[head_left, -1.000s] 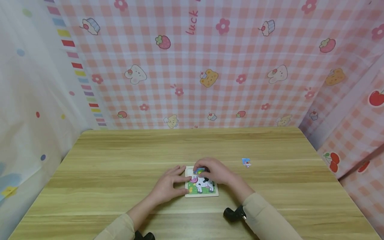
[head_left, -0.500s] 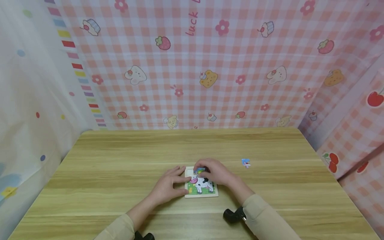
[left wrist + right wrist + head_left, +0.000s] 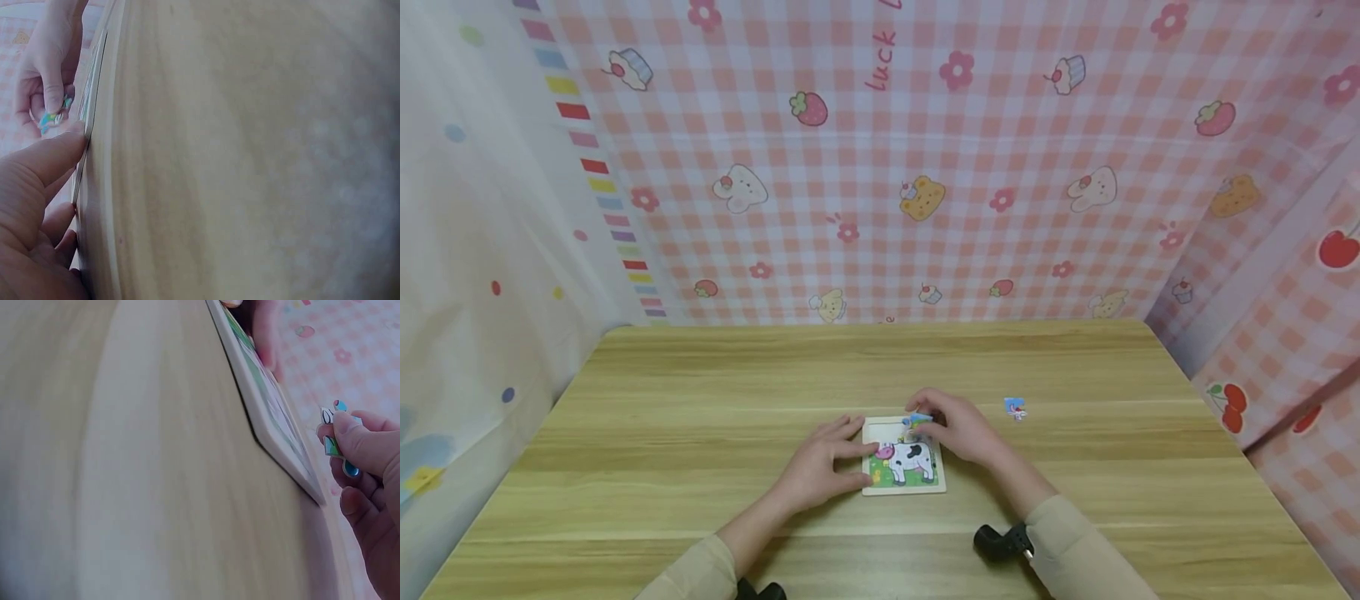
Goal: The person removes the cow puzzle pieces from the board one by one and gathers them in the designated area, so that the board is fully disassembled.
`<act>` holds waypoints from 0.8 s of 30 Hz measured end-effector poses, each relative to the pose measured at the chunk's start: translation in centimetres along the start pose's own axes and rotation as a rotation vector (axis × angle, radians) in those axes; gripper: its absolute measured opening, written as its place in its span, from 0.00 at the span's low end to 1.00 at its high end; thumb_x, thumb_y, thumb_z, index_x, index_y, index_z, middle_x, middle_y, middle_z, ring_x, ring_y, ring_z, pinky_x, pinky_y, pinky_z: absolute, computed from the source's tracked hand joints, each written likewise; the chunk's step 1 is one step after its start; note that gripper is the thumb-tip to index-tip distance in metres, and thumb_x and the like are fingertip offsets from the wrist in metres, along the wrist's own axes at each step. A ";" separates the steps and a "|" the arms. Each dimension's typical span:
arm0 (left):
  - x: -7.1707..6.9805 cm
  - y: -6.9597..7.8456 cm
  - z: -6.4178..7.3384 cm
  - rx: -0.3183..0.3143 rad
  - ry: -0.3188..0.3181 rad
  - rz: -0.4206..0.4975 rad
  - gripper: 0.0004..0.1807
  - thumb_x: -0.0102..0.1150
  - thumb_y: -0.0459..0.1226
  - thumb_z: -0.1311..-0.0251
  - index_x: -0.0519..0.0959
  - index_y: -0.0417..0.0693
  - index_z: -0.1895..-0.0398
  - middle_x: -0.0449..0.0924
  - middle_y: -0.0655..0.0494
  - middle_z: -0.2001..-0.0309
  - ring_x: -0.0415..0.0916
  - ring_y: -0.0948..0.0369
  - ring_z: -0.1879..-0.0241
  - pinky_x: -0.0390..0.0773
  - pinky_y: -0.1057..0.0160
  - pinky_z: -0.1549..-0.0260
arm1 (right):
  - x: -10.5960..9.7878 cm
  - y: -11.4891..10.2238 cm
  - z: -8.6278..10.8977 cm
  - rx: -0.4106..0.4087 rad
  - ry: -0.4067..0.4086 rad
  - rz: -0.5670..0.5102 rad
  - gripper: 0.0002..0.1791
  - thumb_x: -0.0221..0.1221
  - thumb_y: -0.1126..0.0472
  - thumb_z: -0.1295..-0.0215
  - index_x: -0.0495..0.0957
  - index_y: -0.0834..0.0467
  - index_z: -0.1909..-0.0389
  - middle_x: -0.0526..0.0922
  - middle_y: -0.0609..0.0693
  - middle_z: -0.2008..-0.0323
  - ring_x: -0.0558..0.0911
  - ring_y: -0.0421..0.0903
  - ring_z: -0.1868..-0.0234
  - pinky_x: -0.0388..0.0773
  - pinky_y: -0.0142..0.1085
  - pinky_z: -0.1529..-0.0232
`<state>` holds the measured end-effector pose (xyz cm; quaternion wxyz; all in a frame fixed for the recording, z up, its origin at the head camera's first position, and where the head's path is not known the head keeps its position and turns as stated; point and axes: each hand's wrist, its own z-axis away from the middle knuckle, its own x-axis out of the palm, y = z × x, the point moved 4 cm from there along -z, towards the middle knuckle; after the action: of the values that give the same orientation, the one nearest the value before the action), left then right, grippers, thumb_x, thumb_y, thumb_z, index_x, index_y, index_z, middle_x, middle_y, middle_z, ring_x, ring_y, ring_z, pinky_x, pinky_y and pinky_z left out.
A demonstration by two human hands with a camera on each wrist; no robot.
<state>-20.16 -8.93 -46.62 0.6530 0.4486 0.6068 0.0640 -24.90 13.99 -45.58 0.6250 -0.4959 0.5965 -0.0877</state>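
A square wooden jigsaw puzzle (image 3: 883, 431) with a black-and-white cow picture lies on the table. Its upper strip shows bare pale wood, while the cow and green grass fill the lower part. My left hand (image 3: 820, 467) rests along the left edge, thumb and fingers touching the frame. Over the puzzle's upper right corner, my right hand (image 3: 958, 429) pinches a blue, green and white jigsaw piece (image 3: 331, 447) between thumb and fingers. In the right wrist view this piece is held up, apart from the puzzle's frame (image 3: 275, 440). The left wrist view also shows the pinched piece (image 3: 53, 119).
Another loose jigsaw piece (image 3: 1015, 407), blue with white and red, lies to the right of the puzzle on the wood-grain table (image 3: 737, 367). A pink checked cloth (image 3: 880, 167) hangs behind the table. Black devices (image 3: 1000, 543) are worn at both wrists.
My right hand has shifted to the right and lifted the pinched jigsaw piece, baring the puzzle's upper strip. The left hand and the loose piece have stayed put.
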 end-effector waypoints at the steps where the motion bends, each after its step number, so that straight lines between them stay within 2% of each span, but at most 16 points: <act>1: 0.0 0.0 0.0 0.001 0.001 -0.001 0.24 0.76 0.40 0.43 0.86 0.44 0.42 0.67 0.38 0.26 0.59 0.35 0.25 0.52 0.31 0.28 | -0.3 0.2 0.2 0.004 0.010 0.008 0.12 0.67 0.68 0.33 0.81 0.59 0.51 0.84 0.43 0.66 0.78 0.38 0.65 0.78 0.34 0.60; 5: 0.0 0.0 0.0 -0.003 0.002 0.001 0.25 0.77 0.40 0.43 0.86 0.45 0.42 0.66 0.38 0.26 0.58 0.35 0.25 0.52 0.32 0.27 | -1.5 0.9 1.2 0.009 0.049 0.026 0.10 0.68 0.68 0.34 0.82 0.58 0.53 0.84 0.43 0.66 0.78 0.38 0.65 0.77 0.33 0.61; 11: 0.2 -0.1 -0.1 -0.011 0.002 0.006 0.24 0.76 0.39 0.44 0.85 0.44 0.42 0.66 0.38 0.26 0.58 0.36 0.25 0.51 0.32 0.27 | -3.6 2.3 3.0 -0.008 0.120 0.003 0.10 0.69 0.69 0.36 0.82 0.60 0.56 0.87 0.49 0.65 0.78 0.37 0.67 0.77 0.32 0.65; 19: 0.2 -0.1 0.0 -0.013 0.014 0.003 0.24 0.77 0.38 0.44 0.86 0.45 0.43 0.67 0.38 0.27 0.59 0.36 0.25 0.52 0.32 0.27 | -6.5 4.4 5.6 0.027 0.213 -0.004 0.10 0.69 0.71 0.38 0.83 0.61 0.57 0.87 0.50 0.65 0.76 0.36 0.69 0.75 0.31 0.68; 24: 0.2 -0.1 0.0 -0.019 0.005 -0.003 0.24 0.77 0.39 0.44 0.85 0.45 0.42 0.66 0.39 0.26 0.58 0.37 0.25 0.51 0.33 0.27 | -8.1 5.4 7.1 0.050 0.250 0.009 0.10 0.68 0.72 0.37 0.83 0.63 0.56 0.87 0.54 0.65 0.75 0.35 0.69 0.75 0.30 0.68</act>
<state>-20.16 -8.84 -46.85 0.6559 0.4413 0.6085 0.0698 -23.81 26.02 -45.63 0.5582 -0.4626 0.6698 -0.1607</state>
